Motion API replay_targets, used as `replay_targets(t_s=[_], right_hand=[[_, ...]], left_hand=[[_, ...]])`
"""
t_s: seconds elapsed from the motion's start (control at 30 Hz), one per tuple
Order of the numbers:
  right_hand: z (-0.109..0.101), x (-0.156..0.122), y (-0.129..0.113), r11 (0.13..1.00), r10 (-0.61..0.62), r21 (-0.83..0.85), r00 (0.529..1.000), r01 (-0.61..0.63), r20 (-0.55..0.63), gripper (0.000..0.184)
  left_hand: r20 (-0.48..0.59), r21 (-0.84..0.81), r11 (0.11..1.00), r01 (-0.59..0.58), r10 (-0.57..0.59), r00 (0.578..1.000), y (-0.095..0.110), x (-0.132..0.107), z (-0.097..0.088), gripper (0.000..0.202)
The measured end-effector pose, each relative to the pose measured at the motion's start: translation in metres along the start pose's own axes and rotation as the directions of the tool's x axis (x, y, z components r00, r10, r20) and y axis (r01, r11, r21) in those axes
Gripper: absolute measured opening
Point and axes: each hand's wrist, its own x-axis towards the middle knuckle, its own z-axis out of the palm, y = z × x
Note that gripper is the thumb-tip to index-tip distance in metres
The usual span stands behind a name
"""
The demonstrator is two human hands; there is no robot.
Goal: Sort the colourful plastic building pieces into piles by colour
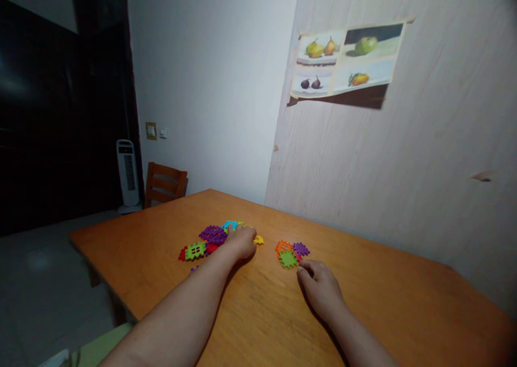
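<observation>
On table (363, 307), near the far left corner, as we find it:

1. Pile (210, 236): loose toothed plastic tiles, lying flat and overlapping; purple, blue, red and green among them. One yellow tile (259, 240) sits just at its right edge.

2. Left hand (241, 242): palm down on the right side of the pile, forearm stretched across the table. The fingers curl over the tiles and hide them. We cannot tell whether it grips one or only rests there. We judge the top-down pose suits flat pieces that must be taken from above.

3. Cluster (289, 254): a small group apart from the pile, to its right. An orange tile (283, 246), a green tile (288, 259) and a purple tile (301, 248) touch one another, with a red bit at the near edge. They look meshed by their teeth, though we cannot be sure. We judge they stand apart from the pile to keep them distinct from the loose stock.

4. Right hand (319, 287): knuckles up, loosely curled, its fingertips at the cluster's near right edge. Whether they pinch the red bit or merely touch it, we cannot tell.

5. Surroundings: a chair (165, 184) past the table's far end, a white heater (127, 173) beside it, and a fruit poster (347, 60) on the wall (424, 184) to the right.
</observation>
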Motion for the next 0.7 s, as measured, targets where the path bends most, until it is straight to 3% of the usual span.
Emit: replay_targets(t_s=[0.17,0.3,0.37,0.43,0.57,0.63,0.7], right_hand=[[0.0,-0.001,-0.002,1.0,0.003,0.004,1.0,-0.003,-0.027,0.028],[0.001,-0.001,-0.002,1.0,0.003,0.008,1.0,-0.003,-0.023,0.027],[0.001,0.0,-0.002,1.0,0.005,0.008,1.0,-0.005,-0.018,0.027],[0.001,0.0,-0.002,1.0,0.008,0.008,1.0,-0.008,-0.01,0.027],[0.001,0.002,-0.001,1.0,0.008,0.007,1.0,-0.008,0.004,0.026],[0.001,0.002,-0.001,1.0,0.005,0.011,1.0,-0.005,-0.003,0.026],[0.002,0.001,-0.001,1.0,0.001,0.015,1.0,-0.001,-0.01,0.027]], left_hand=[[-0.149,-0.076,0.997,0.014,-0.026,0.989,0.0,0.006,-0.003,0.033],[-0.138,-0.416,0.909,0.023,-0.088,0.986,0.007,0.016,0.005,0.025],[-0.093,-0.615,0.787,0.036,-0.117,0.989,0.014,0.016,0.01,0.018],[-0.019,-0.795,0.606,0.038,-0.086,0.996,0.022,0.014,0.012,0.017],[0.067,-0.975,0.216,0.058,0.035,0.997,0.029,0.009,0.006,0.048],[0.031,-0.989,0.141,0.035,-0.026,0.999,0.022,0.012,0.0,0.049],[-0.024,-0.986,0.165,0.003,-0.161,0.987,0.009,0.018,-0.004,0.039]])
